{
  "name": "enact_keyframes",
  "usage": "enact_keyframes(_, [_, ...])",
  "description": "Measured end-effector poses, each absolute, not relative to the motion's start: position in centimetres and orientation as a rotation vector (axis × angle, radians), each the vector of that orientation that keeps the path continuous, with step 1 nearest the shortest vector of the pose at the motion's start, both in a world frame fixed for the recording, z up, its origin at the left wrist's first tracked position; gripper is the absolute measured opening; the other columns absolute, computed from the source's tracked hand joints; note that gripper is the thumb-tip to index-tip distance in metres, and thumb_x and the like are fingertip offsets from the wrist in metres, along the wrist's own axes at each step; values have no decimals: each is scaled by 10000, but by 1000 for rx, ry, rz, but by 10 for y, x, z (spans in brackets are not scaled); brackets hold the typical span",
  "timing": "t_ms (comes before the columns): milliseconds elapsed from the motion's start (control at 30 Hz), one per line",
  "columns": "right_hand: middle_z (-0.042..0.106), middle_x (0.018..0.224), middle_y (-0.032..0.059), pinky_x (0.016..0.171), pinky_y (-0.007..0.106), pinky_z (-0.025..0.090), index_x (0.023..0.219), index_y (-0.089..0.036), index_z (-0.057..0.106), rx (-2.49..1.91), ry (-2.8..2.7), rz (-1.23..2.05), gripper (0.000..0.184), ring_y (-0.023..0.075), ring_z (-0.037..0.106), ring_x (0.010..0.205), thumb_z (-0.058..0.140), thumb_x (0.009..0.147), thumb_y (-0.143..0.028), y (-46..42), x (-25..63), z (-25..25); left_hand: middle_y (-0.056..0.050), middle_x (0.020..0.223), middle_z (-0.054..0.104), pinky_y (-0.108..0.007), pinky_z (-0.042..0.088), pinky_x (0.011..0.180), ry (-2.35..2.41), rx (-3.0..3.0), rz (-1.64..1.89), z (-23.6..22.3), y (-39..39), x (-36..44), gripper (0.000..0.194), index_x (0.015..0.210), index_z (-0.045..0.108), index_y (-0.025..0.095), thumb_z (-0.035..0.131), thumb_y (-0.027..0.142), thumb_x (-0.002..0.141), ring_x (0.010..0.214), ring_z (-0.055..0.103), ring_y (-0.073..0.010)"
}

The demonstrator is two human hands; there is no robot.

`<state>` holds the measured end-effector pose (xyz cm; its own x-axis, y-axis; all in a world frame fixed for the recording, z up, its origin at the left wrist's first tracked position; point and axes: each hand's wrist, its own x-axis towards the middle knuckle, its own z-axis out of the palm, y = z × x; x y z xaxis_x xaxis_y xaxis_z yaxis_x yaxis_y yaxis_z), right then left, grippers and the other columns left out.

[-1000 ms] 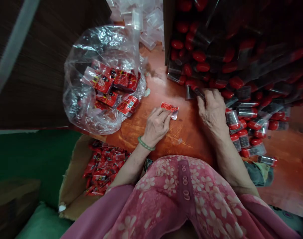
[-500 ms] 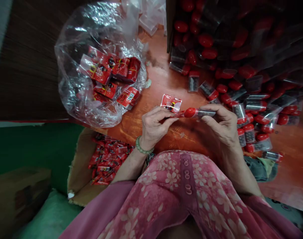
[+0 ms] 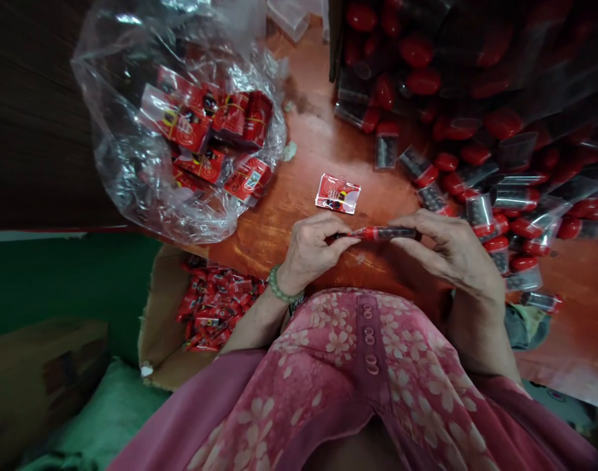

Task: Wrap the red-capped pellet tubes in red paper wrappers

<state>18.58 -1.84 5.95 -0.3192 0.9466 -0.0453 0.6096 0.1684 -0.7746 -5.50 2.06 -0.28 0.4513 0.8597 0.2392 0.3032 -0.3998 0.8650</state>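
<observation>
Left hand pinches a red wrapper; right hand grips the dark end of a small container; hands apart, bridged by these pieces above the surface; a flat red packet lies just beyond. Container judged light, stiff, rather slippery; best held by its broad sides near the end; wrapper probably thin, easily creased; a light pinch at its edge should suit.
</observation>
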Motion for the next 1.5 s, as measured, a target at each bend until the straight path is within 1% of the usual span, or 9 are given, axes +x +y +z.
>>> enact_keyframes(467, [795, 957, 43, 730, 330, 543, 1059, -244, 768, -1384, -2126, 1206, 263, 210, 728, 809, 556, 1000, -390, 0, 190, 63, -13, 696, 699, -216, 467, 596, 890, 1999, 744, 0, 21, -56, 147, 783, 751, 149, 771, 272, 862, 624, 622, -99])
enact_keyframes(533, [794, 936, 40, 717, 327, 539, 1057, -240, 769, -1383, -2096, 1225, 271, 208, 722, 787, 557, 997, -399, 0, 189, 61, -21, 739, 724, -218, 491, 626, 875, 1957, 703, 0, 21, -58, 160, 844, 765, 151, 781, 310, 855, 650, 645, -104])
enact_keyframes(700, [798, 961, 33, 746, 329, 558, 1095, -249, 765, -1465, -1978, 1223, 273, 211, 727, 816, 583, 978, -416, -4, 186, 53, -76, 953, 790, -271, 555, 773, 895, 1869, 602, 2, 22, -62, 391, 1079, 755, 149, 796, 442, 824, 814, 725, -162])
enact_keyframes(833, [802, 976, 26, 767, 315, 567, 1100, -232, 761, -1451, -1870, 1272, 255, 203, 740, 846, 623, 960, -394, -9, 184, 48, -50, 812, 768, -234, 505, 671, 880, 1797, 533, 7, 22, -58, 261, 929, 774, 142, 723, 394, 889, 691, 677, -129])
enact_keyframes(967, [797, 922, 18, 722, 276, 558, 1066, -200, 754, -1407, -1714, 1406, 230, 176, 736, 796, 647, 951, -368, -16, 182, 41, 8, 649, 690, -208, 415, 552, 864, 1610, 377, 10, 22, -54, 257, 833, 772, 133, 728, 385, 860, 558, 561, -93])
enact_keyframes(1167, [791, 926, 39, 736, 283, 531, 1041, -191, 751, -1474, -1800, 1215, 192, 182, 725, 816, 658, 948, -331, -28, 175, 37, -2, 701, 708, -219, 418, 606, 886, 1495, 239, 14, 24, -53, 303, 892, 799, 141, 663, 411, 877, 609, 567, -104])
enact_keyframes(1300, [783, 891, 32, 697, 281, 532, 1045, -184, 740, -1447, -1671, 1344, 226, 176, 711, 763, 654, 948, -369, -32, 176, 35, 3, 659, 661, -227, 360, 579, 875, 1610, 203, 21, 24, -48, 329, 873, 784, 140, 635, 432, 900, 590, 517, -100])
enact_keyframes(1400, [783, 922, 47, 761, 301, 524, 1035, -189, 747, -1468, -1780, 1294, 192, 196, 717, 829, 640, 951, -323, -33, 179, 34, 5, 615, 614, -237, 319, 568, 895, 1801, 192, 23, 20, -42, 303, 767, 739, 132, 629, 379, 905, 564, 473, -94])
enact_keyframes(1500, [781, 926, 44, 755, 295, 515, 1038, -194, 750, -1461, -1808, 1295, 187, 195, 714, 827, 640, 951, -319, -35, 182, 34, -12, 686, 667, -238, 359, 602, 876, 1860, 233, 22, 16, -42, 301, 811, 737, 136, 618, 388, 924, 606, 526, -104])
